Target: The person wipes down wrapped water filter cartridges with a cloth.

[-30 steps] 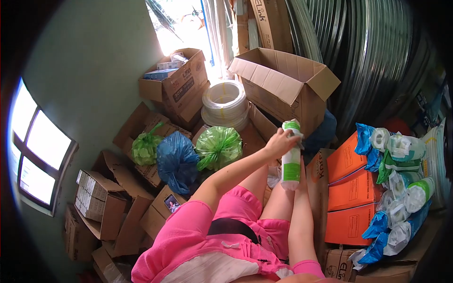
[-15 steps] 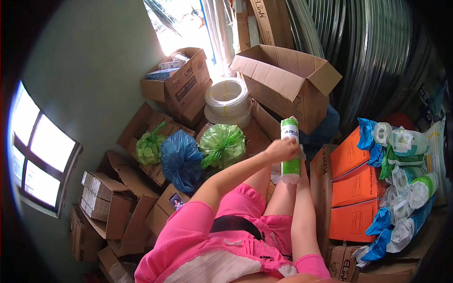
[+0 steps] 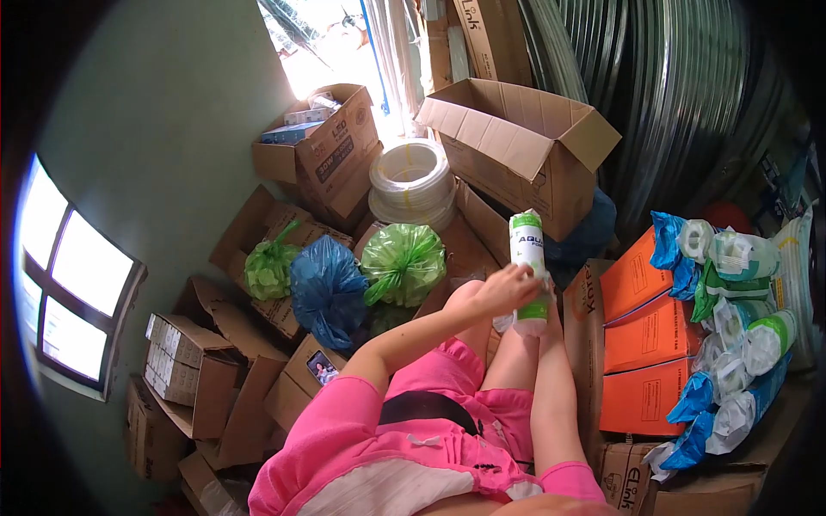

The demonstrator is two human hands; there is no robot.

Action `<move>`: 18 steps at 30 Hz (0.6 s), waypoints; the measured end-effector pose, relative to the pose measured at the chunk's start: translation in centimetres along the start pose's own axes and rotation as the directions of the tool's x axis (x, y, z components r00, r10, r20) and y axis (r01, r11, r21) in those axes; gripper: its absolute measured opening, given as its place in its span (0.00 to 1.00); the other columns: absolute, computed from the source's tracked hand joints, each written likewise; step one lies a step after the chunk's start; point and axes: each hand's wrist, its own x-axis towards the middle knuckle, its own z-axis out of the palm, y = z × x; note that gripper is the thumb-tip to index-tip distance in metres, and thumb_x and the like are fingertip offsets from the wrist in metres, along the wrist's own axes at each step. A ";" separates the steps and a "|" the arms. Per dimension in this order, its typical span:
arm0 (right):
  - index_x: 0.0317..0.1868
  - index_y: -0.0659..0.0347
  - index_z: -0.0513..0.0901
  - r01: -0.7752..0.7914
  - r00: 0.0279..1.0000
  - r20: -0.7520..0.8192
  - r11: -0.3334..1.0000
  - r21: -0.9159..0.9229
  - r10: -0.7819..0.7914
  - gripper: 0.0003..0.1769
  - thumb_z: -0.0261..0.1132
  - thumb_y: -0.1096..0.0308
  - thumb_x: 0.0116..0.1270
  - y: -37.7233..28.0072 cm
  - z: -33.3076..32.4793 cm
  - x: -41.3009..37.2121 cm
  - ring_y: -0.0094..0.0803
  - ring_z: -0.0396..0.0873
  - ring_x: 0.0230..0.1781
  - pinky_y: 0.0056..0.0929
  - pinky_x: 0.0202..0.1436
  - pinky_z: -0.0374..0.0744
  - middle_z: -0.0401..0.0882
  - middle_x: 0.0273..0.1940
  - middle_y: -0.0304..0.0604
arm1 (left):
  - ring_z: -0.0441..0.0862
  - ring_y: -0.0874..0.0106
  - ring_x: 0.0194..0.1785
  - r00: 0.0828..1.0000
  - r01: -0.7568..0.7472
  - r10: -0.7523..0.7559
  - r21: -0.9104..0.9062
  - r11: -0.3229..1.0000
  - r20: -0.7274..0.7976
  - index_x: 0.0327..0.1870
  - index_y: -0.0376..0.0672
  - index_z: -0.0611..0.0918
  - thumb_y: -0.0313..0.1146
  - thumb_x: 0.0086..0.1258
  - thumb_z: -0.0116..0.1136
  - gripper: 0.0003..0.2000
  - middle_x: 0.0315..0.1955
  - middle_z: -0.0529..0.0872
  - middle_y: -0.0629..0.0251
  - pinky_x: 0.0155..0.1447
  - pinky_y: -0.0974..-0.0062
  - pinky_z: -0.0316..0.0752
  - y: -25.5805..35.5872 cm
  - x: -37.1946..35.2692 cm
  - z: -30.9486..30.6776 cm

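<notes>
A person in pink sits on the floor among cartons and holds one white filter cartridge [image 3: 526,251] with green bands upright above the knees, just in front of a large open carton [image 3: 516,146]. The left hand [image 3: 506,289] is wrapped around the cartridge's lower part. The right hand [image 3: 547,327] sits at its base, mostly hidden, so its grip cannot be told.

Judging from how things lie, the work is partway along. One cartridge is out and in hand, and none shows inside the open carton, though its floor is not visible from here. A heap of similar wrapped cartridges [image 3: 731,318] lies to the right of the open carton, in blue and green sleeves. There are roughly eight, but they overlap too much for a sure count.

The heap rests against three orange boxes [image 3: 651,340], stacked to the right of the open carton and nearer the person. To the left of the carton and nearer the person lie three tied plastic bags: two green bags [image 3: 400,262] and one blue bag [image 3: 323,292]. A stack of white hose coils [image 3: 411,185] stands just left of the carton. Behind the carton rise large coils of black pipe [image 3: 671,103].
</notes>
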 end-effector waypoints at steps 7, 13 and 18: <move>0.69 0.65 0.71 -0.005 1.000 -0.005 1.000 -0.015 0.005 0.38 0.45 0.38 0.78 -0.1 0.1 -0.5 0.46 0.82 0.57 0.40 0.60 0.82 0.79 0.60 0.54 | 0.83 0.57 0.47 0.979 0.201 -0.202 0.028 0.979 0.034 0.54 0.51 0.83 0.38 0.70 0.61 0.13 0.45 0.79 0.58 0.45 0.61 0.82 0.0 0.8 0.0; 0.70 0.65 0.71 -0.009 1.000 -0.004 1.000 -0.005 0.009 0.39 0.45 0.38 0.78 0.1 -0.2 -0.3 0.46 0.82 0.57 0.40 0.61 0.81 0.79 0.60 0.54 | 0.83 0.57 0.47 0.991 0.006 0.012 -0.134 0.991 0.132 0.56 0.52 0.82 0.35 0.70 0.61 0.14 0.47 0.78 0.59 0.46 0.60 0.83 2.6 -1.5 0.4; 0.70 0.65 0.70 -0.024 1.000 -0.011 1.000 -0.020 0.024 0.39 0.45 0.38 0.77 -0.3 -0.3 -1.2 0.46 0.81 0.57 0.40 0.61 0.81 0.79 0.61 0.54 | 0.81 0.55 0.52 0.953 0.289 -0.288 -0.004 0.957 -0.093 0.56 0.51 0.83 0.37 0.71 0.59 0.14 0.51 0.77 0.58 0.50 0.58 0.83 -0.9 2.9 0.7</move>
